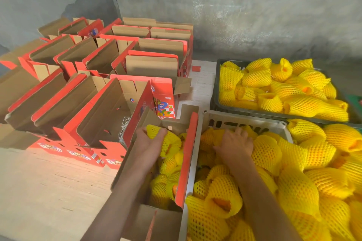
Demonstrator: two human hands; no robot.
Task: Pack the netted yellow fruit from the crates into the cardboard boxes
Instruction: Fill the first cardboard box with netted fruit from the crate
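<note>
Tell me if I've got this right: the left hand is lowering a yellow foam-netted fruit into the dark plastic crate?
Not quite. The head view shows the left hand lowering the yellow foam-netted fruit into the red-edged cardboard box, not the crate.

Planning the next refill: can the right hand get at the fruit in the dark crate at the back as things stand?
Probably yes. The dark crate is open-topped, its netted fruit heaped uncovered, and only the low rim of the grey crate lies between. The right hand rests on fruit just short of it.
</note>
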